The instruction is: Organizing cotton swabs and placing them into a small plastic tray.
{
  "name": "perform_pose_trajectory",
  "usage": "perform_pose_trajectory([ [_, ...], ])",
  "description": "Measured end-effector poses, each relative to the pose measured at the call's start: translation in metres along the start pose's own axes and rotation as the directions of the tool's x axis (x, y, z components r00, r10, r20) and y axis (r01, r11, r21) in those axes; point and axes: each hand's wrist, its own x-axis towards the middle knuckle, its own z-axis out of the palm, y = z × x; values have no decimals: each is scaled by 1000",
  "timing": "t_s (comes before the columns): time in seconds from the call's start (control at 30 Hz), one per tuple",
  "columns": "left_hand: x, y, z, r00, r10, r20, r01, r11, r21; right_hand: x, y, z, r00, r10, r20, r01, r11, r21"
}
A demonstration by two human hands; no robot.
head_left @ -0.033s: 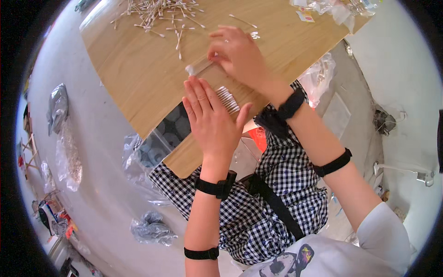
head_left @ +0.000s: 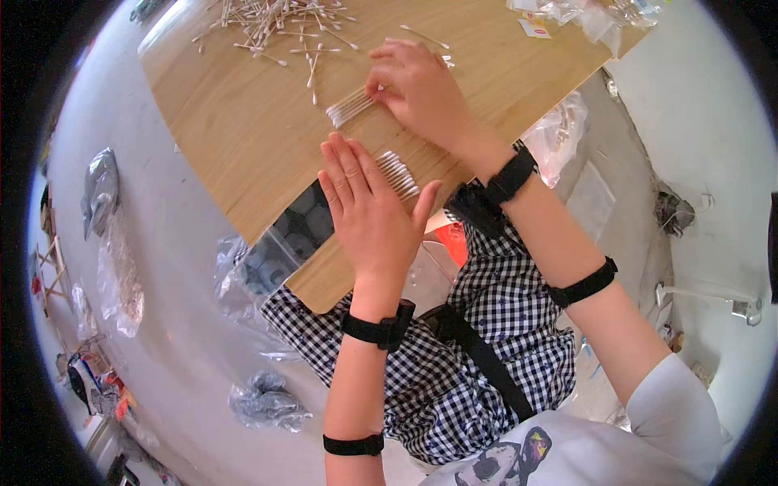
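Observation:
My right hand (head_left: 417,93) is above the tabletop, thumb and fingertips pinched at one end of a small row of white cotton swabs (head_left: 350,108). Their other tips point left and lie nearly even; the ends at my fingers are hidden. Just below, my left hand (head_left: 365,215) lies flat with fingers stretched out and thumb apart, over the near left part of the table. A second row of cotton swabs (head_left: 399,175) lies side by side between its forefinger and thumb, partly covered by the hand.
A loose heap of cotton swabs (head_left: 271,24) spreads over the far left of the wooden table (head_left: 235,121). One single swab (head_left: 424,36) lies beyond my right hand. Clear plastic bags (head_left: 600,20) sit at the far right corner. More plastic bags (head_left: 267,401) lie on the floor.
The swabs at my right fingertips were smeared by motion and now show sharply as a row. My left hand has hardly moved.

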Motion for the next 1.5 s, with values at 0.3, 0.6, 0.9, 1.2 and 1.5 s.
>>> perform_pose_trajectory([
  [0.3,-27,-25,-26,881,-444,-165,103,520,-848,-32,-42,-9,990,133,-46,-131,991,43],
  [0.6,-53,-99,-96,815,-551,-179,297,663,-687,-33,-83,22,985,-8,172,13,1000,-25],
  [0.9,-45,-81,-72,991,-123,-45,96,919,-382,-18,-108,49,950,-215,225,194,975,112],
  [1.2,-35,-86,-57,985,-140,-97,95,924,-370,-17,-113,51,950,-195,243,148,969,199],
  [1.5,-57,-128,-91,977,-190,-94,163,958,-236,-17,-119,51,955,-218,204,217,976,26],
])
